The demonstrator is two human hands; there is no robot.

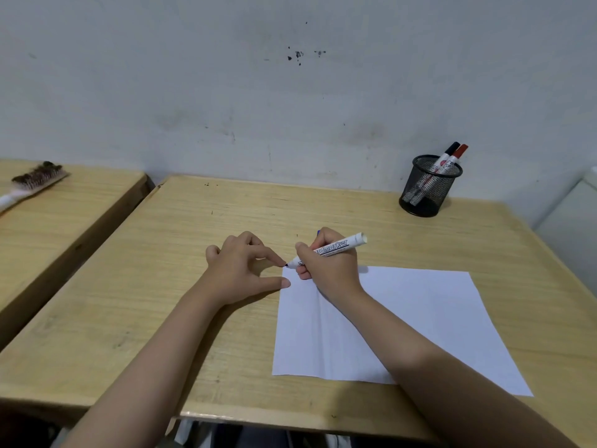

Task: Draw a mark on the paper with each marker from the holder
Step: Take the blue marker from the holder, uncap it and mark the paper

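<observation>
A white sheet of paper (pixel 403 321) lies on the wooden desk (pixel 161 286). My right hand (pixel 329 266) grips an uncapped white marker (pixel 342 245) whose dark tip touches the sheet's far left corner. A bit of blue, perhaps its cap, peeks out behind my right fingers. My left hand (pixel 242 270) rests on the desk just left of that corner, fingers spread, index fingertip beside the marker tip and thumb at the paper's edge. A black mesh holder (pixel 426 189) stands at the far right with a black-capped marker (pixel 447 155) and a red-capped marker (pixel 457 156) in it.
A second wooden desk (pixel 64 215) stands to the left across a narrow gap, with a brush (pixel 35 181) lying on it. A stained wall (pixel 290 92) runs right behind both desks. A white object (pixel 575 221) sits beyond the right edge.
</observation>
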